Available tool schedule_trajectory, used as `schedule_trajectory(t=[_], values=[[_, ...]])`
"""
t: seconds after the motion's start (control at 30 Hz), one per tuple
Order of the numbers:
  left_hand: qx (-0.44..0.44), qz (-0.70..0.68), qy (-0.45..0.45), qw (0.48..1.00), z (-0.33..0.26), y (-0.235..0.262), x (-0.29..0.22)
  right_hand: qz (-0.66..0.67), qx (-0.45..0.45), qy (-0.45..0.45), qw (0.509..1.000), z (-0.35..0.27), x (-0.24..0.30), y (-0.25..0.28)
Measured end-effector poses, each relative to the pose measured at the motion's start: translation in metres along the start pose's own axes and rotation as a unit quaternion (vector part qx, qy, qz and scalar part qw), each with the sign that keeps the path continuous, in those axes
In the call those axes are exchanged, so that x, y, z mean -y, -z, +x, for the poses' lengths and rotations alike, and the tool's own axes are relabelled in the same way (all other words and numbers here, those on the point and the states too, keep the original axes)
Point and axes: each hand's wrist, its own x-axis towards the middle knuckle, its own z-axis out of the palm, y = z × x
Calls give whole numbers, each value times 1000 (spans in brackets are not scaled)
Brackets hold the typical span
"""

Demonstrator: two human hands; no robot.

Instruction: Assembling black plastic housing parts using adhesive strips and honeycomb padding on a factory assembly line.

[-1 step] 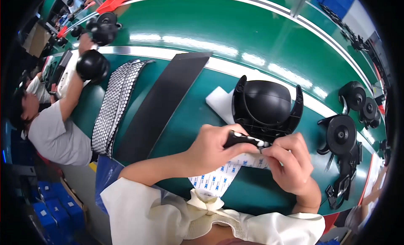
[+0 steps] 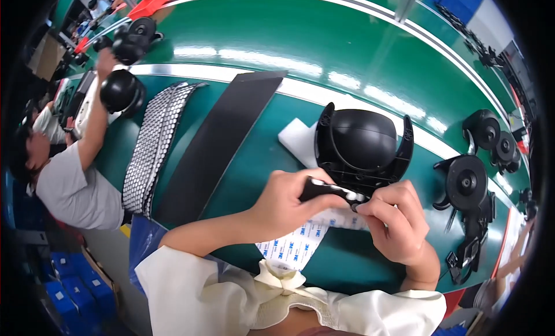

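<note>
My left hand (image 2: 289, 198) is closed round a small black part with white spots (image 2: 324, 189), its thumb along the near side. The fingers of my right hand (image 2: 399, 223) pinch at the right end of that part; whether they hold something more there is hidden. Just beyond my hands stands a black rounded housing (image 2: 364, 140) with two upright curved arms. A white foam piece (image 2: 299, 144) shows at its left. Below my hands lies a white sheet with blue print (image 2: 292, 247), partly covered by them.
To the left lie a long dark grey strip (image 2: 222, 139) and a strip covered with pale round pads (image 2: 153, 148). Black round-faced assemblies (image 2: 465, 183) stand at the right. A co-worker (image 2: 75, 183) reaches toward black parts at the far left. Blue boxes (image 2: 75, 284) are at lower left.
The whole view has shifted slightly. The small black part is tilted a little more, its right end lower. Both hands keep their hold.
</note>
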Motion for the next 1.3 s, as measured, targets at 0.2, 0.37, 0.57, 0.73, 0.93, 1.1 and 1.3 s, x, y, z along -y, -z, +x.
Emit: schedule_trajectory(t=[0.2,0.37,0.57,0.73,0.93,1.1,1.3], values=[[-92,99,-226,965,2,13,38,78,-137,-161,974,25,-8,10],[57,-71,-231,969,5,4,50,233,-37,-227,945,48,-21,-12],[79,-53,-221,971,2,6,47,196,16,-232,953,52,-22,-24],[58,-39,-219,973,2,4,50,179,3,-208,962,53,-29,-35],[56,-46,-224,972,2,0,50,113,2,-165,980,50,-31,-36],[52,-43,-224,972,2,0,49,107,-22,-164,980,47,-28,-40],[41,-52,-210,975,0,0,50,19,-12,-84,996,49,-28,-43]])
